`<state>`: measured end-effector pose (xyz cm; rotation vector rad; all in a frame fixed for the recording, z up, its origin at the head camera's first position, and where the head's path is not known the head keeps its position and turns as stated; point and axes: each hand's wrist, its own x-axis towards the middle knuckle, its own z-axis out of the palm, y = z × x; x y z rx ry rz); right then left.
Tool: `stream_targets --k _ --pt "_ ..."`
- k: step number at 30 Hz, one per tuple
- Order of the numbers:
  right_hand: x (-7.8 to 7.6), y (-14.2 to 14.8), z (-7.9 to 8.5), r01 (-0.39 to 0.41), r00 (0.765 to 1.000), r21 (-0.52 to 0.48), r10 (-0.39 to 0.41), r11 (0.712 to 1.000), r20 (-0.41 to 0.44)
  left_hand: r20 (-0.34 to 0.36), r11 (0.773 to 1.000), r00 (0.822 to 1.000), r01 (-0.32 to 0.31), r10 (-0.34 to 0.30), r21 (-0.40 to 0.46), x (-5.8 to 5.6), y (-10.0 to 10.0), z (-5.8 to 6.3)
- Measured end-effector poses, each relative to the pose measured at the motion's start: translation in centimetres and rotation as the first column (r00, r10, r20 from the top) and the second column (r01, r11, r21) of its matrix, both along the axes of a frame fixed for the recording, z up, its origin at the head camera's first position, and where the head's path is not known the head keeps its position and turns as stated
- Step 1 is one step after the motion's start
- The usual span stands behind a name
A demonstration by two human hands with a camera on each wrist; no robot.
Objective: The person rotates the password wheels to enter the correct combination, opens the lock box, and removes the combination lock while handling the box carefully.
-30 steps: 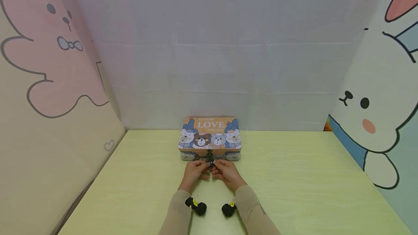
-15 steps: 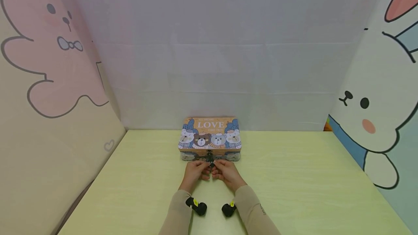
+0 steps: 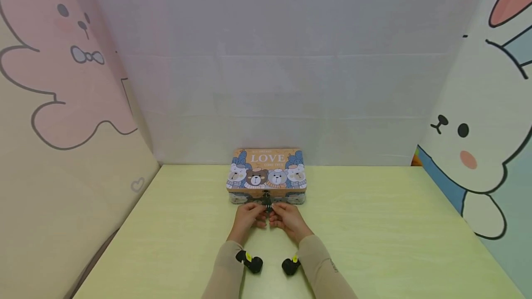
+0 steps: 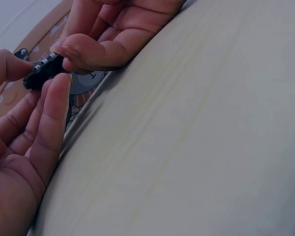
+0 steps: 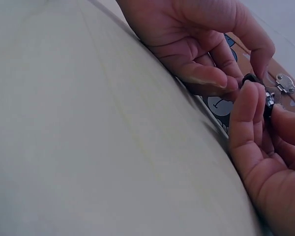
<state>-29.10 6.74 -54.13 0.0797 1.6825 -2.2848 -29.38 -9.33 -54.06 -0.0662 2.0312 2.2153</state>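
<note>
A small black combination padlock (image 4: 42,71) with a row of silvery dials is held between both hands, right at the front of a tin box (image 3: 267,170). My left hand (image 3: 246,219) pinches one end of it between thumb and fingers. From the other side my right hand (image 3: 290,221) pinches the opposite end, its fingers curled. The box has a lid printed with bears and the word LOVE. A silver clasp (image 5: 285,83) shows on its front in the right wrist view, just beyond the padlock. Fingers partly hide the padlock body (image 5: 269,101) there.
The box stands at the back of a pale yellow-green table (image 3: 374,225), near a white cloth backdrop (image 3: 270,68). Cartoon-printed panels rise on both sides. A black wrist camera (image 3: 255,265) sits on the left sleeve, another camera (image 3: 290,266) on the right.
</note>
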Motion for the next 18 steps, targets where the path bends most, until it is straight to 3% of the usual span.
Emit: stream_targets --k 10,18 --pt "-0.1 0.0 -0.1 -0.007 1.000 -0.004 0.007 1.000 -0.017 -0.001 0.999 1.000 -0.016 0.016 0.027 0.1 0.1 0.0" --pt "0.0 0.0 -0.1 -0.006 1.000 -0.004 0.006 1.000 -0.016 -0.007 1.000 1.000 0.016 -0.016 0.012 1.4 0.1 2.4"
